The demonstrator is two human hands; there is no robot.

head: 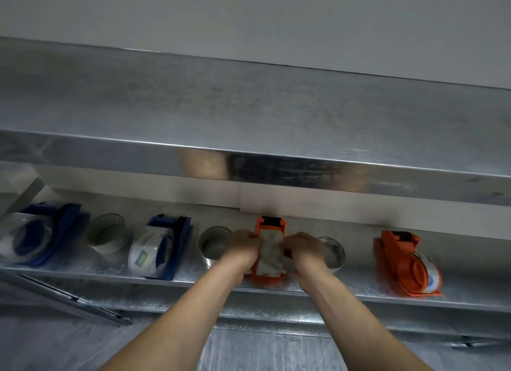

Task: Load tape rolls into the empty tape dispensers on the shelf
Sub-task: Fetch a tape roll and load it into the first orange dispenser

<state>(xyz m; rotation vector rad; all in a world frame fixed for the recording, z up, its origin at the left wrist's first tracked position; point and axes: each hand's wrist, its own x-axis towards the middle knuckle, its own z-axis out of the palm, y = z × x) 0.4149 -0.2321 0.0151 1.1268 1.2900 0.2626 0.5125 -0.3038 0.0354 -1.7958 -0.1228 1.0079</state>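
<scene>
Hands work close together: left hand and right hand both grip the tape roll set in the orange dispenser between them, on the shelf. One loose roll stands just left of the left hand, a second loose roll just right of the right hand. A loaded orange dispenser lies well right.

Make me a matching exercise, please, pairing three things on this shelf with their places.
1. Loose beige tape roll
2. Orange plastic tape dispenser with a whitish roll
3. Orange plastic tape dispenser with grey tape over it

A. Held by left hand and right hand
B. Farthest right on the metal shelf
C. Just right of the leftmost blue plastic dispenser

Pairs: 1-C; 2-B; 3-A
</scene>
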